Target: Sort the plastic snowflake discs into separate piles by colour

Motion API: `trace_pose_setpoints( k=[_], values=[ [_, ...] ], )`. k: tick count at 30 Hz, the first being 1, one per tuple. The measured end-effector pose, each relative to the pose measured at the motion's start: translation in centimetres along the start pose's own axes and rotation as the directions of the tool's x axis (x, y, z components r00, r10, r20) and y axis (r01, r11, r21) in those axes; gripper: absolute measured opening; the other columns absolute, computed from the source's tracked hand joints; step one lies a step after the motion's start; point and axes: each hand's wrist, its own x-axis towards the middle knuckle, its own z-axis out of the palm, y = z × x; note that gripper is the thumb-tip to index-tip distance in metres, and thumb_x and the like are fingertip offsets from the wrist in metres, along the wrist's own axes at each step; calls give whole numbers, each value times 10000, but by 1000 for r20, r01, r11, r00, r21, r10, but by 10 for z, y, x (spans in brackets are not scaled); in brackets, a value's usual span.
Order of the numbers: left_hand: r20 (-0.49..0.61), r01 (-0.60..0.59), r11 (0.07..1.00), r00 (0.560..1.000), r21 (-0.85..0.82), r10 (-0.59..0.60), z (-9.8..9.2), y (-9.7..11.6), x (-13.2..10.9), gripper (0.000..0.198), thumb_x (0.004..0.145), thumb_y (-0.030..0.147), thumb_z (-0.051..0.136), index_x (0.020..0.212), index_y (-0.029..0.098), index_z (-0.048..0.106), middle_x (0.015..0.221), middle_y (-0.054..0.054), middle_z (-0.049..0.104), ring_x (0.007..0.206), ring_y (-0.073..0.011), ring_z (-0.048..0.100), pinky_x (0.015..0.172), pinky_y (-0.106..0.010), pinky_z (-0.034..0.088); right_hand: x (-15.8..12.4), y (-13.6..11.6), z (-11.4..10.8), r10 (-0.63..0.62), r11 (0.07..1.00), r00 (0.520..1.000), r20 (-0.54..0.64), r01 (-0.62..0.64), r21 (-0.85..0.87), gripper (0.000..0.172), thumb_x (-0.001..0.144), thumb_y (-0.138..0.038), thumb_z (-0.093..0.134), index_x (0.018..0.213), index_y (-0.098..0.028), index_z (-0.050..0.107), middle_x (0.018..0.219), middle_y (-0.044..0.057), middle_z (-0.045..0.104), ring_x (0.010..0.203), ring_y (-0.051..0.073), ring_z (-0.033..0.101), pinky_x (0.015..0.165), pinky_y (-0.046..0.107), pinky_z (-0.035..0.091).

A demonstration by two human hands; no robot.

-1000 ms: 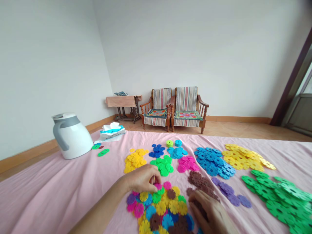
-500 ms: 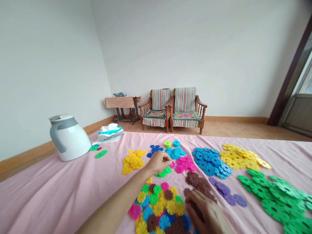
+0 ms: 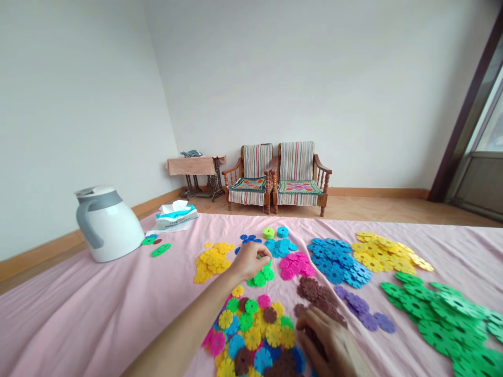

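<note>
My left hand [image 3: 250,260] reaches out over the small green pile of plastic snowflake discs [image 3: 262,276], fingers curled in a pinch on a green disc at the pile's top. My right hand [image 3: 329,344] rests near the front on brown discs, fingers bent down onto them; whether it grips one is hidden. Between the hands lies a mixed pile of discs in many colours [image 3: 255,332]. A brown pile [image 3: 316,293] sits just beyond my right hand.
Sorted piles cover the pink cloth [image 3: 98,303]: yellow [image 3: 212,260], dark blue [image 3: 245,240], light blue [image 3: 281,246], pink [image 3: 295,265], large blue [image 3: 338,259], large yellow [image 3: 387,254], purple [image 3: 363,309], large green [image 3: 448,314]. A white kettle [image 3: 107,222] and tissue pack [image 3: 175,213] stand at left. Two chairs [image 3: 277,178] stand behind.
My left hand left the mixed pile and reached forward to the small green pile, carrying a disc. My right hand stayed on the brown discs.
</note>
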Motion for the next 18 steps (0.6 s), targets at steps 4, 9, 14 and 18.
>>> trace_pose_setpoints(
  k=[4, 9, 14, 18],
  values=[
    [267, -68, 997, 961, -25, 72, -34, -7, -27, 160, 688, 161, 588, 784, 133, 714, 705, -24, 683, 622, -134, 599, 536, -187, 424, 0, -3, -4, -2, 1000, 1000, 27, 2, -20, 173, 925, -263, 393, 805, -241, 516, 792, -10, 626, 708, 123, 620, 643, 205, 432],
    [460, -147, 983, 884, 114, 79, -58, -13, -57, 208, 612, 176, 673, 815, 194, 717, 719, 15, 656, 622, -124, 561, 519, -179, 399, 0, -3, -3, -6, 1000, 1000, 1, 6, -30, 168, 916, -269, 417, 795, -243, 530, 771, -20, 630, 686, 122, 620, 621, 207, 429],
    [417, -173, 971, 905, 168, 89, -52, -15, -69, 277, 585, 192, 734, 859, 205, 695, 712, 24, 617, 628, -126, 551, 550, -187, 403, 0, -1, -3, -2, 1000, 1000, 28, 3, -27, 167, 916, -271, 415, 815, -245, 546, 804, -12, 634, 726, 128, 628, 651, 210, 438],
    [336, -267, 955, 918, 131, 211, -32, -7, -69, 254, 671, 205, 696, 925, 197, 689, 845, -12, 624, 690, -130, 566, 615, -200, 423, 0, 0, -2, 4, 999, 1000, 30, -3, -32, 160, 917, -275, 411, 838, -246, 548, 828, -3, 633, 741, 135, 630, 659, 216, 443]
  ],
)
